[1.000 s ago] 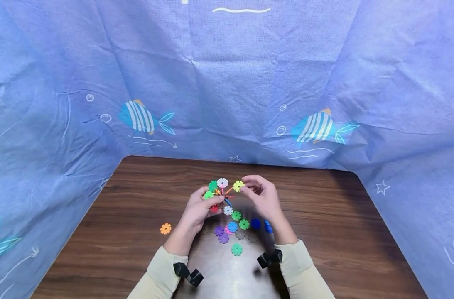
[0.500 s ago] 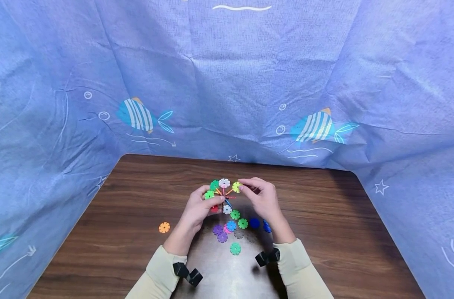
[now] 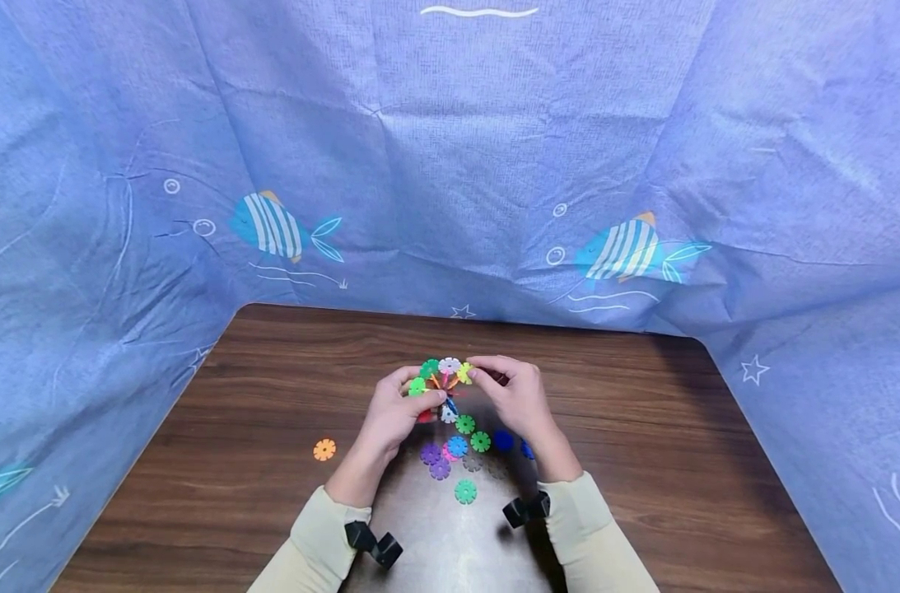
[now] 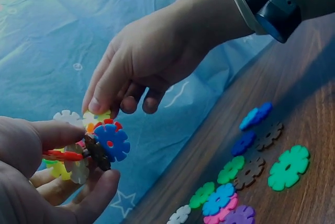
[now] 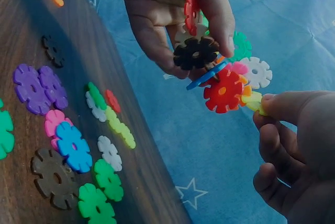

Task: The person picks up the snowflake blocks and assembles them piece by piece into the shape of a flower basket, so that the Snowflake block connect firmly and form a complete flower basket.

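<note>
My left hand (image 3: pixel 394 409) grips a cluster of notched plastic discs joined edge to edge. In the right wrist view a red disc (image 5: pixel 222 92), a black disc (image 5: pixel 194 54), a blue disc (image 5: pixel 207 76) and a white disc (image 5: pixel 256 72) of this cluster show, fanned out at different angles. Thumb and index finger of my right hand (image 3: pixel 522 397) pinch a yellow disc (image 5: pixel 253 101) at the cluster's right side, against an orange disc. Whether the yellow disc's slot sits fully in the orange one, I cannot tell. Left fingers hide part of the cluster.
Loose discs lie on the brown wooden table (image 3: pixel 257 511) below the hands: purple ones (image 3: pixel 440 469), a teal-green one (image 3: pixel 465 492), dark blue ones (image 3: pixel 503 441) and several others. An orange disc (image 3: pixel 324 449) lies apart at left. A blue fish-print cloth (image 3: pixel 450 181) hangs behind.
My right hand has moved slightly left, bringing the yellow disc from apart up against the cluster. The disc now appears more edge-on. The left hand keeps its grip, with the cluster turned slightly.
</note>
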`<state>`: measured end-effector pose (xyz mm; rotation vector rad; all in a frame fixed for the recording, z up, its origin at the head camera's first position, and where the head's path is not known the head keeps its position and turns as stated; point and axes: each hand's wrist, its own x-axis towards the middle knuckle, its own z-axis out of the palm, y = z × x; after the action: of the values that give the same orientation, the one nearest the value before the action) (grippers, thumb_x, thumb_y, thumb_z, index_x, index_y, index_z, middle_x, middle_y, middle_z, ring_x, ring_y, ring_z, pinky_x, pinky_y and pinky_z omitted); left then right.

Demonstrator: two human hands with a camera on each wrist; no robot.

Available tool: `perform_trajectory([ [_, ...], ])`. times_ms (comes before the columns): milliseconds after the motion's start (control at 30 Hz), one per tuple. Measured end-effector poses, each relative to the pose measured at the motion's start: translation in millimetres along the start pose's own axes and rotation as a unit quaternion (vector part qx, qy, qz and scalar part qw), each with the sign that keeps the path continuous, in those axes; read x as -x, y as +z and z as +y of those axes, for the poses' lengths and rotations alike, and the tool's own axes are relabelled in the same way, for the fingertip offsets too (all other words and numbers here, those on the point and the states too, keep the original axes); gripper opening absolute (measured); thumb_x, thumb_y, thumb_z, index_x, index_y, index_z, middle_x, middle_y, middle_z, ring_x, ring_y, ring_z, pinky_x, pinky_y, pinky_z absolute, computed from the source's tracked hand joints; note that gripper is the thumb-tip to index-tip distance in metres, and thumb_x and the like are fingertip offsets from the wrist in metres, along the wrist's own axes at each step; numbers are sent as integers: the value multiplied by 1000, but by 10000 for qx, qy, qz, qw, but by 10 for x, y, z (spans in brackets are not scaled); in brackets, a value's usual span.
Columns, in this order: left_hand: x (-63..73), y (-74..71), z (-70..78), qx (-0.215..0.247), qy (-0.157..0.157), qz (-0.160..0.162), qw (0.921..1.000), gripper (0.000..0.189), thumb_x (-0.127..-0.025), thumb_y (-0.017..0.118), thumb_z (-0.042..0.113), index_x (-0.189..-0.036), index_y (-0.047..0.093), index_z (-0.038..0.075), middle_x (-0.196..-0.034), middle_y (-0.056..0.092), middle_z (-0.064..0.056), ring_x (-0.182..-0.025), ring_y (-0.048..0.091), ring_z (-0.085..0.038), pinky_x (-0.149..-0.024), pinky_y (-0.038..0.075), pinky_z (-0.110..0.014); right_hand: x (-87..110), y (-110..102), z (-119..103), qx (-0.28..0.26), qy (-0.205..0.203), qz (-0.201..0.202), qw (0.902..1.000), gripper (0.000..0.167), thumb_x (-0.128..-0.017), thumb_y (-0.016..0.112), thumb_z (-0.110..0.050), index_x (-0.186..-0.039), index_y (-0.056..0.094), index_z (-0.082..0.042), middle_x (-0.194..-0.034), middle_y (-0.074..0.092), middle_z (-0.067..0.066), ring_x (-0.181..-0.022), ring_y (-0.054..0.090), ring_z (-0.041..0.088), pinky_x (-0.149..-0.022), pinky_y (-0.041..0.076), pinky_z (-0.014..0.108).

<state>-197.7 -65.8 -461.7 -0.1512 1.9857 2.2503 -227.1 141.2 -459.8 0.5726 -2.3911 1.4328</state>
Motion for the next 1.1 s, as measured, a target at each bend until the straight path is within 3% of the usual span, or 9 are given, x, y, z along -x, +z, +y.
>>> perform_trajectory([
  [267,5,6,-19,-36,-64,-75,9999,41,-85,79,-2,-124,66,-4,-90,75,-8,-69,69,-19,-64,63,-36,4,1,16,-105,177,-402,9990,15,-95,75,-20,-107,81,-13,-98,79,2,-72,62,10,-62,52,23],
  [367,-4,15,-31,148,-244,-141,9995,42,-87,78,0,-126,62,-5,-90,75,-7,-71,71,-17,-67,64,-36,3,-3,22,-246,213,-446,9985,18,-96,74,-21,-111,80,-11,-99,79,3,-71,62,12,-62,52,23],
  [600,-12,24,-48,239,-566,-534,9967,38,-94,71,11,-128,60,-2,-95,75,-4,-76,72,-13,-67,62,-29,6,-23,3,-683,439,-523,9953,27,-92,78,-14,-118,76,-7,-96,77,11,-72,65,19,-62,54,26],
  [833,-21,14,-105,132,-731,-948,9927,30,-93,68,6,-120,63,-5,-94,70,-2,-82,68,-11,-69,61,-26,10,-23,8,-682,470,-693,9941,18,-91,79,-14,-109,77,-13,-93,77,5,-71,67,16,-63,56,27],
  [1000,-21,32,-111,152,-701,-661,9952,33,-92,71,6,-123,65,-1,-93,71,-1,-81,69,-13,-69,62,-30,6,-42,17,-680,346,-834,9936,23,-91,79,-16,-114,77,-13,-100,77,5,-76,67,16,-67,58,29],
  [1100,-27,31,-113,-65,-469,-295,9984,35,-90,74,9,-124,67,2,-96,73,-3,-83,68,-13,-74,60,-29,-4,-77,20,-705,333,-908,9928,31,-91,79,-15,-121,74,-10,-101,76,6,-79,67,17,-69,58,29],
])
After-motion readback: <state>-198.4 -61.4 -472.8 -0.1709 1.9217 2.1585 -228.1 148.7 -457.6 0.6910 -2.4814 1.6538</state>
